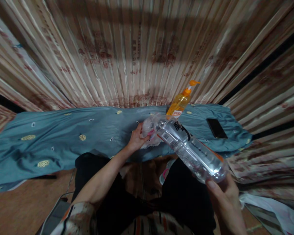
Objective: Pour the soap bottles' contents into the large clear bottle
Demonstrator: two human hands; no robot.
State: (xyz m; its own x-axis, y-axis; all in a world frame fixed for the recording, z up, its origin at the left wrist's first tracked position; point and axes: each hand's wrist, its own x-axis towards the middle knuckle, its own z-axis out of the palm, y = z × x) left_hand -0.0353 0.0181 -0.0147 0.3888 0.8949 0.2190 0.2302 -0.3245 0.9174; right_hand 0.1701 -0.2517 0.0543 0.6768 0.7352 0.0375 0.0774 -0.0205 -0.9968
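Note:
My right hand [224, 192] is wrapped round the base of a large clear plastic bottle [192, 148], which lies tilted with its base toward me and its neck up and to the left. Black print and a barcode show on its side. At the neck end, my left hand [136, 138] grips a small translucent plastic piece with a pink part [149, 126]; its exact kind is unclear. The two meet or overlap there, and I cannot tell whether they are joined. Below it, a whitish frilly edge [153, 143] rests over the cloth.
A teal patterned cloth [63, 130] covers the long narrow surface before me. An orange pump bottle [178, 103] stands behind the clear bottle, and a dark phone [216, 128] lies to the right. Striped curtains [117, 58] hang around. A white plastic bag [271, 209] is at lower right.

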